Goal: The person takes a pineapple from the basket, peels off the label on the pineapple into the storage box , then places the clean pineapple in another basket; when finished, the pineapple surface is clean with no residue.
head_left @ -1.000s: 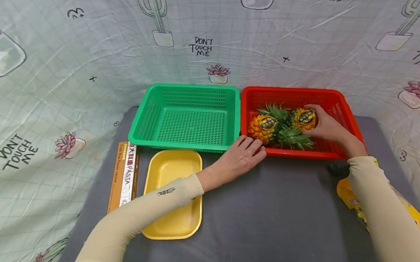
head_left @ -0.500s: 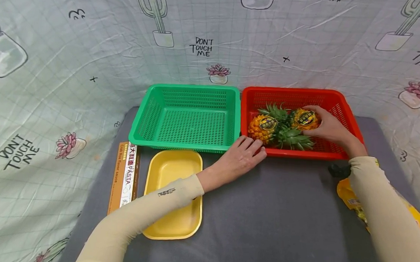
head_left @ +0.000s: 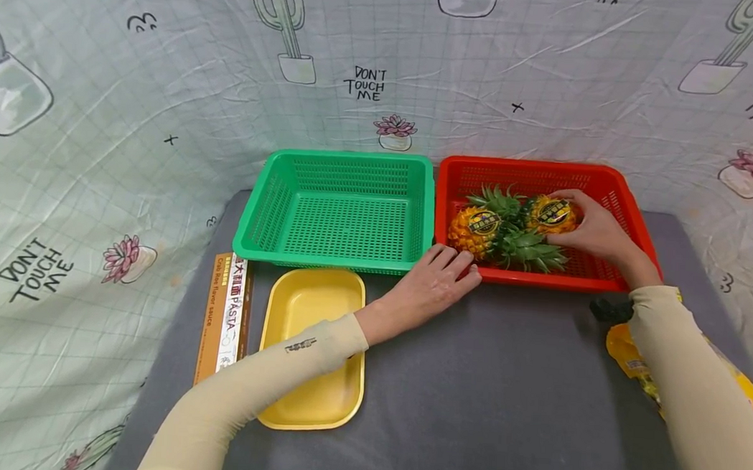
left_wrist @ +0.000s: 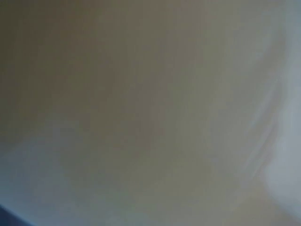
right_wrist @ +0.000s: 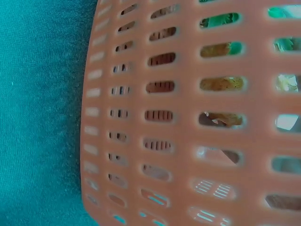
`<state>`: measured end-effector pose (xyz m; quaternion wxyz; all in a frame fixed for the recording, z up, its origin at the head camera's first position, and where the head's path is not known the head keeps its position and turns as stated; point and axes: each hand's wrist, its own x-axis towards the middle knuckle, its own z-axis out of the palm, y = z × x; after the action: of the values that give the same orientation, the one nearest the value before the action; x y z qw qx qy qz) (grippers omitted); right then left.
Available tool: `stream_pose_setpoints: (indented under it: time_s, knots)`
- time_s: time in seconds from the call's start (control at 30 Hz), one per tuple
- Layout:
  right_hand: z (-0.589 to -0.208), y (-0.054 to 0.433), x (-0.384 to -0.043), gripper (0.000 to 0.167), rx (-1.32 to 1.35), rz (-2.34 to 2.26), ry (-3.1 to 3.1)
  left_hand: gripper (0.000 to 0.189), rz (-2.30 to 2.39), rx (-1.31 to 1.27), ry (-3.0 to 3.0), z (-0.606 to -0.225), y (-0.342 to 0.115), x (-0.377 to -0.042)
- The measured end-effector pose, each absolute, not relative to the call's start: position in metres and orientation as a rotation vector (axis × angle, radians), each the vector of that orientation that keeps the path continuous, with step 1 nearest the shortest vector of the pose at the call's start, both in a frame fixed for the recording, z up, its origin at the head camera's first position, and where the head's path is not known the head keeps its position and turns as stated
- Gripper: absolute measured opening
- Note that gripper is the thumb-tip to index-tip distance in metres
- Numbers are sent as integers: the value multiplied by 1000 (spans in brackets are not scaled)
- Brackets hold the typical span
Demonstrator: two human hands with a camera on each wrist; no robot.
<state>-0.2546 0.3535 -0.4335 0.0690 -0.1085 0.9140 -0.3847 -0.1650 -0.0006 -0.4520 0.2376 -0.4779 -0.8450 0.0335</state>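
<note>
Two small pineapples lie in the red basket (head_left: 542, 277), each with a dark round label and a green leafy crown. My right hand (head_left: 593, 230) reaches over the basket's right side and grips the right-hand pineapple (head_left: 552, 215) between thumb and fingers. The other pineapple (head_left: 470, 233) lies near the left wall, the crowns between them. At the basket's front left corner, my left hand (head_left: 432, 281) holds the rim, fingers bent over it. The left wrist view is a blur. Through the slots of the basket wall (right_wrist: 183, 99), the right wrist view shows bits of pineapple.
A green basket (head_left: 342, 265) stands left of the red one. In front of it lie a yellow tray (head_left: 310, 414), partly under my left forearm, and a pasta box (head_left: 223, 312). A yellow package (head_left: 622, 343) lies at the right under my right sleeve. Patterned cloth hangs behind.
Both hands keep nearly the same places. The held pineapple has shifted very slightly to the right with the right hand, and the head view has moved a little.
</note>
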Motion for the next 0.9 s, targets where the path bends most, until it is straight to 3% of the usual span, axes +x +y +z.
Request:
stream_pose_setpoints:
  time_s: [0.9]
  knots:
    - [-429,353,-250,77,-296,-1274,2743,19,94,-1317,-2334,-452,-2,-164]
